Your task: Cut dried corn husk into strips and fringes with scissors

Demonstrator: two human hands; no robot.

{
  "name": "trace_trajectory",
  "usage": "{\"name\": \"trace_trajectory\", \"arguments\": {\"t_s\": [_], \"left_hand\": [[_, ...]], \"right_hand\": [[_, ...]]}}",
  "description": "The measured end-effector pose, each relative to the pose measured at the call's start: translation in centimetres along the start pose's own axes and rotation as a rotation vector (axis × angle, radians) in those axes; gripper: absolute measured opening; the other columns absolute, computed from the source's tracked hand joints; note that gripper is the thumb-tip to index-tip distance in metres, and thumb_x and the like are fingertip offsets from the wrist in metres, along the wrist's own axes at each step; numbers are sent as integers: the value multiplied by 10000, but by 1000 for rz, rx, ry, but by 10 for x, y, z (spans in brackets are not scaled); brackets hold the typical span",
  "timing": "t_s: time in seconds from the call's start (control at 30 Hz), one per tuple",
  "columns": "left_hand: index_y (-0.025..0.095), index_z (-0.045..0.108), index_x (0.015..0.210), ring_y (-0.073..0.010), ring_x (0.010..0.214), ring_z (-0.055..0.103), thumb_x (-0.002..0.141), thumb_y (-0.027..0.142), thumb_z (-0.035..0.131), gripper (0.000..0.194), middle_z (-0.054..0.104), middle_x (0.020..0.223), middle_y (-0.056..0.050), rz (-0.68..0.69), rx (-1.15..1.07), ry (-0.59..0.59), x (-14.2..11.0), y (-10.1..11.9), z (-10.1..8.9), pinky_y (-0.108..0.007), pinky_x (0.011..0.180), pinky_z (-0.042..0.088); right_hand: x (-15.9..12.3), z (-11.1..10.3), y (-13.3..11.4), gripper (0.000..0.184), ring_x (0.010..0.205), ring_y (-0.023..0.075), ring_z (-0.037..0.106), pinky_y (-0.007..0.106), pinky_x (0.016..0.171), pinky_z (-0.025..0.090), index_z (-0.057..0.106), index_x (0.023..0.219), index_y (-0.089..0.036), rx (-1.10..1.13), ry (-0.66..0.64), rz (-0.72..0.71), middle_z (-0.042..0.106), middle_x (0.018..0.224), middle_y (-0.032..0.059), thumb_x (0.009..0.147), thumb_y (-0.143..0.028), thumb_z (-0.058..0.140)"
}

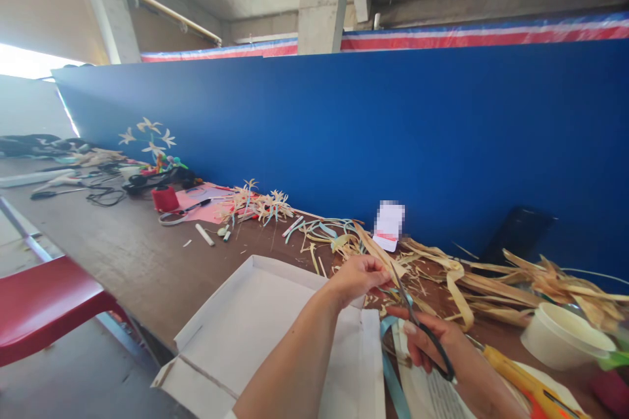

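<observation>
My left hand (pixel 358 277) pinches a tan strip of dried husk (pixel 378 250), which slants up and away from my fingers. In my right hand (pixel 430 340) is a pair of dark-handled scissors (pixel 409 301). Their blades point up toward the strip, close beside my left fingertips; whether they touch it I cannot tell. Below my hands lie a light blue ribbon (pixel 392 366) and a white open cardboard box (pixel 265 314). Small husk scraps are scattered behind the fingers.
More dried husks (pixel 491 281) and a white bowl (pixel 565 335) lie to the right, near a yellow-handled tool (pixel 515 376). Husk flowers (pixel 260 203), a red spool (pixel 167 198) and a white stick (pixel 205 234) are farther left. A blue partition (pixel 314 124) stands behind the table.
</observation>
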State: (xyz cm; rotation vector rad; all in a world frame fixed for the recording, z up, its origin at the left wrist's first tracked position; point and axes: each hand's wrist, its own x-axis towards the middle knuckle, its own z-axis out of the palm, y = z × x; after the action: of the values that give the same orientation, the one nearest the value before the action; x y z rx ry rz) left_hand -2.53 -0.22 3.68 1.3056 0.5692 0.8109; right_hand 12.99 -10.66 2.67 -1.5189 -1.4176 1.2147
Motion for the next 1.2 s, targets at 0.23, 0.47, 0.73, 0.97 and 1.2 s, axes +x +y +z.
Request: {"name": "trace_trajectory", "arguments": {"t_s": [0.23, 0.47, 0.73, 0.97, 1.2], "left_hand": [[119, 527, 696, -93, 584, 525, 554, 502, 712, 448, 569, 666, -22, 8, -9, -9, 0, 0, -2, -265, 591, 448], [117, 530, 693, -93, 574, 527, 541, 512, 717, 462, 572, 664, -20, -3, -14, -6, 0, 0, -1, -274, 599, 452], [118, 521, 687, -98, 586, 533, 547, 492, 726, 448, 573, 669, -20, 4, -49, -5, 1, 0, 0, -274, 598, 457], [118, 527, 699, -103, 619, 539, 534, 499, 730, 463, 583, 692, -27, 2, -40, 22, 1, 0, 1, -265, 606, 452], [115, 556, 714, -96, 612, 540, 562, 453, 732, 410, 589, 690, -20, 14, -3, -9, 2, -4, 1, -255, 615, 448]], "right_hand": [[-4, 3, -7, 602, 461, 114, 376, 267, 482, 244, 625, 1080, -114, 19, 26, 2, 508, 475, -31, 706, -580, 557], [-4, 5, -11, 655, 418, 91, 305, 258, 452, 210, 618, 1088, -82, -7, 24, 7, 445, 411, -59, 688, -596, 549], [-3, 2, -9, 658, 400, 98, 331, 260, 442, 250, 634, 1103, -107, -54, 26, -7, 461, 392, -51, 686, -609, 550], [-1, 6, -6, 543, 505, 142, 479, 279, 506, 380, 660, 1080, -161, 26, 95, -90, 592, 546, 2, 711, -552, 581], [4, -1, 0, 560, 669, 181, 556, 268, 573, 422, 587, 1165, -219, 225, 353, -118, 634, 724, 2, 656, -415, 712]]}}
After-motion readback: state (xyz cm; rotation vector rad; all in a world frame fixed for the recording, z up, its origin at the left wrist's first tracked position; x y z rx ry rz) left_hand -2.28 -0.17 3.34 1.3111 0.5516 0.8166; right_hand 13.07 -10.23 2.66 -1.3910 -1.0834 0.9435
